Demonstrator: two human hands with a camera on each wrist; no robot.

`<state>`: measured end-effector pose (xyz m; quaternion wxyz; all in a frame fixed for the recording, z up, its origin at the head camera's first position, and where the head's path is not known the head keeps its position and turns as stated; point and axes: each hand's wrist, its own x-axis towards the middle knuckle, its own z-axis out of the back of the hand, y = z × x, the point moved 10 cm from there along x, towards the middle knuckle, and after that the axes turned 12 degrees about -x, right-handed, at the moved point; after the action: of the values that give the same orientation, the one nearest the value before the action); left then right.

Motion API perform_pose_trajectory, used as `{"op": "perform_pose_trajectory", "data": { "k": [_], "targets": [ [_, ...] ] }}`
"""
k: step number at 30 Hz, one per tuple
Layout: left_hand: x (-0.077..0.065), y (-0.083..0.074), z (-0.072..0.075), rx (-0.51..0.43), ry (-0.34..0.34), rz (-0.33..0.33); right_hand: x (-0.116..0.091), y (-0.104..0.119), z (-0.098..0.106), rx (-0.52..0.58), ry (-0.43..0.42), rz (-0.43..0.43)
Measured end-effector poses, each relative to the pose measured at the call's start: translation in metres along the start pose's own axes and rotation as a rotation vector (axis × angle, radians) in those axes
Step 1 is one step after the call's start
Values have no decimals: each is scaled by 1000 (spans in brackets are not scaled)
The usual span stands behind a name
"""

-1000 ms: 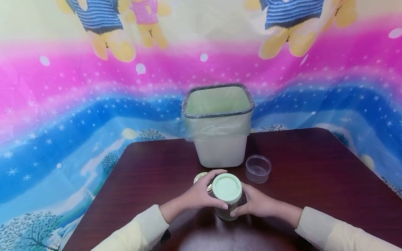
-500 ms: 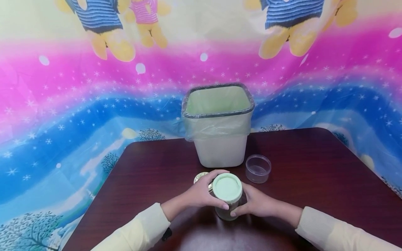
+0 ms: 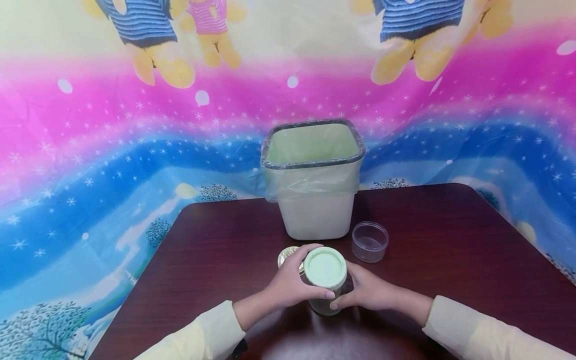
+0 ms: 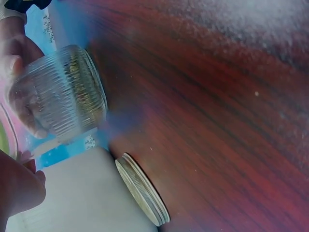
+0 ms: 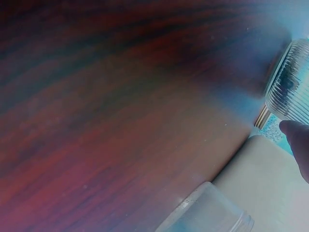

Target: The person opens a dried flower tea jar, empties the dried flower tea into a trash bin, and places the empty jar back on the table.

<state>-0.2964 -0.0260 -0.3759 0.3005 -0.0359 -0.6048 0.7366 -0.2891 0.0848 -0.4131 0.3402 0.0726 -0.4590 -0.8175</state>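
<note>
A ribbed glass jar (image 4: 65, 92) with a pale green lid (image 3: 326, 268) stands upright between both hands, in front of the bin. Something brownish shows low in the glass in the left wrist view. My left hand (image 3: 290, 284) grips around the lid, thumb at the near side and fingers curving round the far side. Lower down, my right hand (image 3: 368, 289) holds the jar's body from the right, its thumb across the near face. Behind the left hand, partly hidden by it, a gold screw lid (image 4: 142, 189) lies on the table.
A pale waste bin (image 3: 317, 215) with a clear liner folded over its dark rim stands at the back of the dark wooden table (image 3: 427, 240). To its front right is a round clear plastic container (image 3: 370, 243). A printed cloth (image 3: 216, 125) hangs behind.
The left hand has turned slightly around the lid: its thumb has slid a little right and its far fingertips a little left. The right hand and jar stay almost still.
</note>
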Motion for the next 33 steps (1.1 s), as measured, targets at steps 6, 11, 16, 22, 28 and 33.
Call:
{"op": "perform_pose_trajectory", "data": {
  "k": [6,11,16,22,28,33],
  "targets": [
    [0,-3,0,-1,-13,-14,0,-1,0,-2,1,-3],
    [0,-6,0,-4,-26,-17,0,-1,0,-5,0,3],
    [1,-12,2,3,-46,-37,-1,-1,-1,-10,7,4],
    [4,-20,19,60,-100,-103,1,1,-1,-17,15,21],
    [5,-18,42,37,-151,-92,1,0,-2,25,33,7],
    [7,-6,64,35,-194,-40,0,-3,-2,54,29,-18]
  ]
}}
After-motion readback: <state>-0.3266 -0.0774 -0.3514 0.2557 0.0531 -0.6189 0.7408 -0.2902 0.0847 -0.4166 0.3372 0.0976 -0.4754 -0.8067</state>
